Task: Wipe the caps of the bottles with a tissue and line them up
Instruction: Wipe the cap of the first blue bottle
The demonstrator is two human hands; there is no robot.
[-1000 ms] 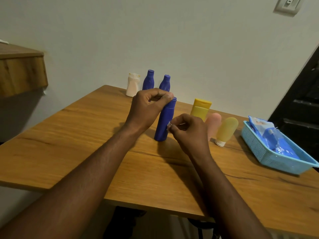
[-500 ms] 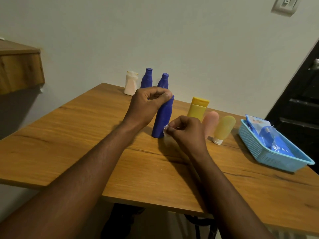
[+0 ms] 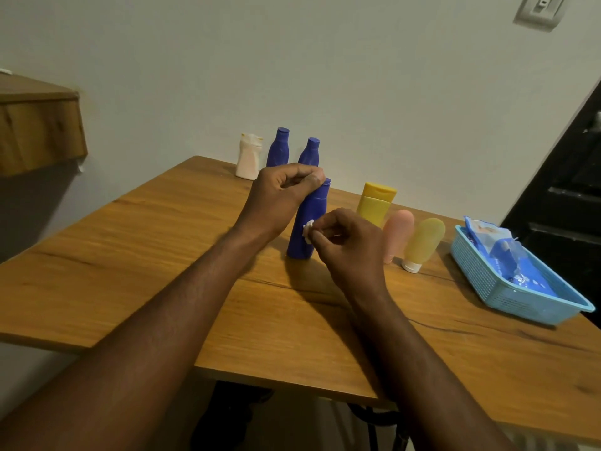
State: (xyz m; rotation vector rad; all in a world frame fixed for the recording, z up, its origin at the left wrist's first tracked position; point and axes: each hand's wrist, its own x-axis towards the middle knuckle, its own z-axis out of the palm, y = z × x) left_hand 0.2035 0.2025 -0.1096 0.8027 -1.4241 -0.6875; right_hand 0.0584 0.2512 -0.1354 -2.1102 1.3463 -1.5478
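A dark blue bottle (image 3: 309,219) stands upright on the wooden table (image 3: 162,255). My left hand (image 3: 281,195) is closed around its cap and neck. My right hand (image 3: 348,245) pinches a small white tissue (image 3: 307,230) against the bottle's side. At the table's far edge stand a white bottle (image 3: 248,156) and two more blue bottles (image 3: 278,148) (image 3: 310,153) in a row. To the right are a yellow tube (image 3: 375,203), a pink tube (image 3: 397,231) and a pale yellow tube (image 3: 422,242) on their caps.
A light blue basket (image 3: 500,294) holding blue tissue packs (image 3: 507,255) sits at the table's right side. A wooden shelf (image 3: 35,125) juts from the wall on the left. A dark doorway is at the far right.
The view has shifted slightly; both hands keep their hold. The tissue in my right hand shows a little more against the bottle's side.
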